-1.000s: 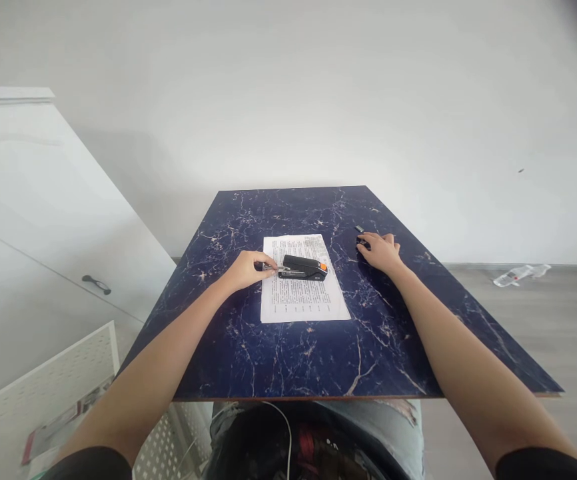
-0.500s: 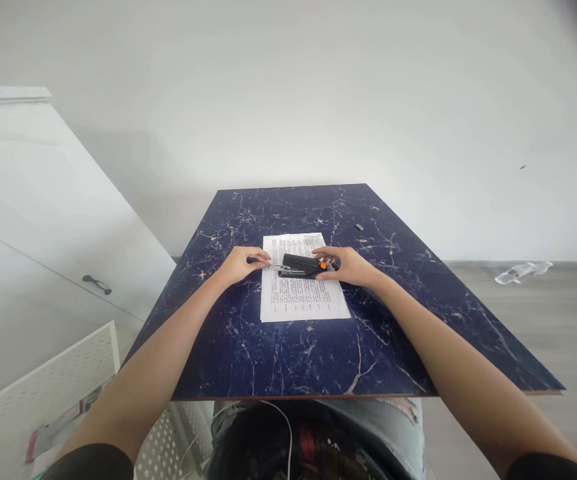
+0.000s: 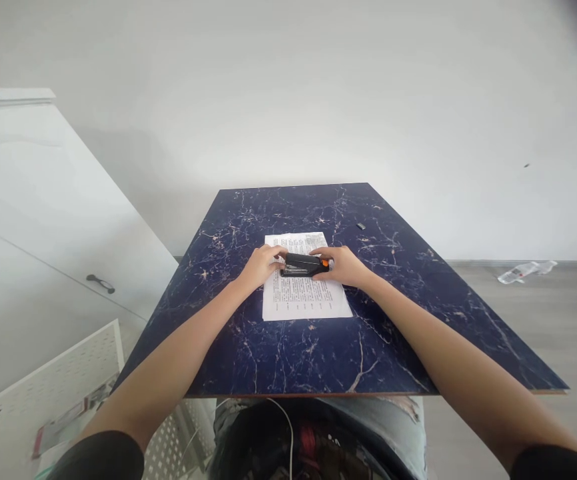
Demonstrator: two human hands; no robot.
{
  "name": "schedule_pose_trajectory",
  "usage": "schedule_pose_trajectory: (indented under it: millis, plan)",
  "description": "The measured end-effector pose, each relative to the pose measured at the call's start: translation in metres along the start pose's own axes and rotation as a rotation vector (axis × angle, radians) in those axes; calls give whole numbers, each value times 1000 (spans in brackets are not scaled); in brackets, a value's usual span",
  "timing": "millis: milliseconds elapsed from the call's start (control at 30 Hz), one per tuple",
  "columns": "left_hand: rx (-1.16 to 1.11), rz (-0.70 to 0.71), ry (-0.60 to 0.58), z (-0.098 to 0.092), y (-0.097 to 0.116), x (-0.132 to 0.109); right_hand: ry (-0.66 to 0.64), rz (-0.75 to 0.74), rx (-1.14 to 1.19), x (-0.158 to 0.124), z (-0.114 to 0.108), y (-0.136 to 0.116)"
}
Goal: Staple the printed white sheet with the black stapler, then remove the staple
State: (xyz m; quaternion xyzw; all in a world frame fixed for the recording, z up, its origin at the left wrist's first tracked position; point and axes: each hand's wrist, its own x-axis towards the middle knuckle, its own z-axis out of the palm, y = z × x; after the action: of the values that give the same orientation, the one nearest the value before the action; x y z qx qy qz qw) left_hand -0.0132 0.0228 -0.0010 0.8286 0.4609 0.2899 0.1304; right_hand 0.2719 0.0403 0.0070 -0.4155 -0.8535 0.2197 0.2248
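Thumb and fingers of left hand (image 3: pixel 261 265) sit narrow around left end of black stapler (image 3: pixel 302 261); can't tell if they grip. Right hand (image 3: pixel 347 266) holds its orange-marked end between thumb and fingers. Stapler lies on printed paper (image 3: pixel 306 303), blue marbled table (image 3: pixel 308 357) under that. Small dark piece (image 3: pixel 361 226) beyond right hand.

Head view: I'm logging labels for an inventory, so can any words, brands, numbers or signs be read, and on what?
Nothing can be read for certain.
Printed sheets: rows of dark print, too small to read.
Black stapler: no readable brand or number.
Clear plastic packaging on the floor: a reddish mark, too blurred to read.
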Motion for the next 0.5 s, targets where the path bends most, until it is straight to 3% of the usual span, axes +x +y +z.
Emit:
schedule_pose_trajectory:
  millis: [167, 300, 400, 500]
  plan:
    - [46, -1, -35, 0, 1, 0, -2, -22, 17, 1, 2, -2]
    - [94, -9, -16, -12, -4, -2, 55, -84, 58, -1, 7, -8]
    - [254, -152, 122, -27, -17, -6, 26, -82, 89, -1, 10, -13]
    - [493, -415, 200, -39, -39, -12, -71, -37, 55, -1, 10, -15]
